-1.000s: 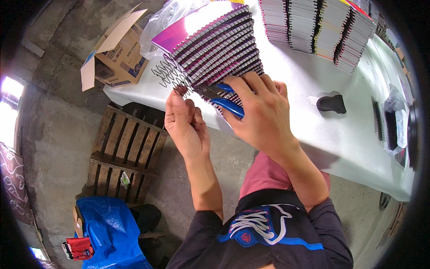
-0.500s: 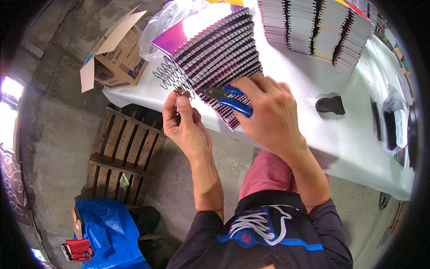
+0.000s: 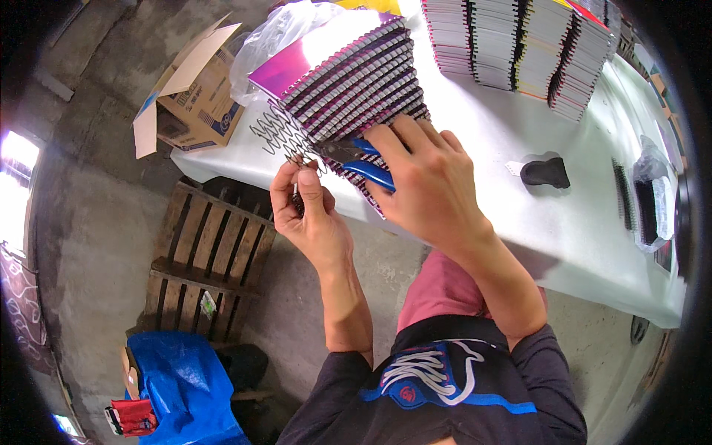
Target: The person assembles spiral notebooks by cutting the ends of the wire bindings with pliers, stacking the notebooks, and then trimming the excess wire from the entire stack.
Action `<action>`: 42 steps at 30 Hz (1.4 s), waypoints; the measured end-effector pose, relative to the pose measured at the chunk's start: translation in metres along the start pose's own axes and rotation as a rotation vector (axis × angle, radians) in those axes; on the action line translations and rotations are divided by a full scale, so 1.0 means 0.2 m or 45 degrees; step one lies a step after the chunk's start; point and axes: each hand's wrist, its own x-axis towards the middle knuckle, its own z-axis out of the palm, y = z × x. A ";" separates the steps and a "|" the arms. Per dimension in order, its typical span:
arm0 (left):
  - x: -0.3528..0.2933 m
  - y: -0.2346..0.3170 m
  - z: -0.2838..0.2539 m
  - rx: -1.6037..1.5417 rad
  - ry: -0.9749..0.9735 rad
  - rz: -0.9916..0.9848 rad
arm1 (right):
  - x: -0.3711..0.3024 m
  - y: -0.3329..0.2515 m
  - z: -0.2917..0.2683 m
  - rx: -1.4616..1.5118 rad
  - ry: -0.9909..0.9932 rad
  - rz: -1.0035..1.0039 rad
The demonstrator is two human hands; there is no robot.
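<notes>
A slanting stack of spiral-bound notebooks with purple covers stands on the table, dark coil bindings facing me. Loose ends of black spiral wire stick out past the stack's left side. My left hand pinches a wire end between thumb and fingers, and more dark coil shows inside its curled fingers. My right hand is wrapped round the blue handles of a pair of pliers. The pliers' dark jaws point left, close to the wire beside my left fingertips; whether they touch it, I cannot tell.
The white-covered table holds more spiral-bound books at the back right, a black pouch and a plastic bag of black coils. An open cardboard box is at left, above wooden pallets and a blue tarp.
My right hand and the pliers have shifted left, bringing the jaws closer to the wire at my left fingertips. My left hand keeps its pinch, having moved only slightly.
</notes>
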 end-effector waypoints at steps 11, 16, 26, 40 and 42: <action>-0.02 -0.04 0.02 -0.072 -0.024 0.070 | -0.03 0.04 0.01 0.025 -0.092 0.051; 0.01 0.00 -0.02 -0.547 -0.024 -0.176 | -0.03 0.06 -0.01 0.082 -0.053 0.064; 0.10 0.10 0.02 -0.998 0.238 -0.684 | 0.00 0.04 -0.04 0.094 -0.001 0.074; 0.07 0.10 0.08 -0.011 -0.074 -0.057 | 0.00 0.04 -0.01 0.015 -0.057 0.024; 0.07 0.10 0.09 -0.034 -0.088 -0.051 | 0.00 0.04 -0.02 0.068 -0.104 0.084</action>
